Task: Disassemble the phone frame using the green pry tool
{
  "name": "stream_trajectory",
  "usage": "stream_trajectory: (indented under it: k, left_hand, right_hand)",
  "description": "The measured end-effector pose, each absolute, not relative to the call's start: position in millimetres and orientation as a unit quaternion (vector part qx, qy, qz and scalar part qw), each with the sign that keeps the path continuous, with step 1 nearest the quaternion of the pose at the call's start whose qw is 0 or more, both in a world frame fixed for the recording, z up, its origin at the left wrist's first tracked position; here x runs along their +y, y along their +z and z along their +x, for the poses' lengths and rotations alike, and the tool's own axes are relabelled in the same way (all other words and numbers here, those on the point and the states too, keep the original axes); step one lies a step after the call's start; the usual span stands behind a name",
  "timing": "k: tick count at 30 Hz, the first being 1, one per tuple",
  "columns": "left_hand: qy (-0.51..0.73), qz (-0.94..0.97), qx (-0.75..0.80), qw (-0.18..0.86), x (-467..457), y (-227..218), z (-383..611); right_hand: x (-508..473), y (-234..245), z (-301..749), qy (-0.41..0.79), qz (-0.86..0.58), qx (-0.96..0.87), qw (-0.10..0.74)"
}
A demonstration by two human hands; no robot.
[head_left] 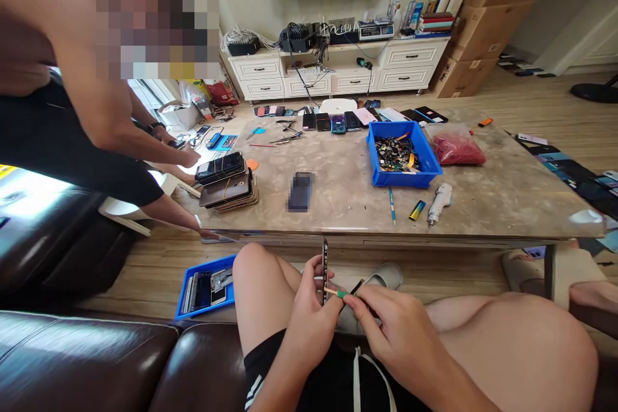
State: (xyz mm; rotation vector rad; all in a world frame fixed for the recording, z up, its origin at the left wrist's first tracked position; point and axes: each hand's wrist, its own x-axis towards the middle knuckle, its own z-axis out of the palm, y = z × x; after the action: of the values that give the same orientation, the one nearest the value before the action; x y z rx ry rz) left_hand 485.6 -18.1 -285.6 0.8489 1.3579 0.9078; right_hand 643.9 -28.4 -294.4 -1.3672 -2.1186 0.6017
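Over my lap, my left hand [311,299] is closed around a phone [325,264], held upright and seen edge-on, its side facing me. My right hand [393,315] is closed, pinching a thin tan and green strip [340,294] whose tan end reaches to the phone's edge. A narrow dark piece [358,286] sticks up by the right fingers; I cannot tell whether it belongs to the strip. Beyond my hands, another phone [300,193] lies on the table.
On the table [333,215] are a blue bin [405,179] of small parts, a red bag [456,147], a white electric screwdriver [440,205], a pen [393,206] and stacked phones [226,190]. A blue tray [182,296] stands on the floor. A co-worker [96,103] bends over the left end.
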Motion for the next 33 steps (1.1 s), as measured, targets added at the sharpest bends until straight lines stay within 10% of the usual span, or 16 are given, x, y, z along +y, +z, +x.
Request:
stream_trajectory:
  k: [33]
  left_hand:
    - [0.474, 0.296, 0.583, 0.59, -18, -301, 490]
  right_hand:
    - [-37, -291, 631, 0.093, -0.535, -0.782, 0.307]
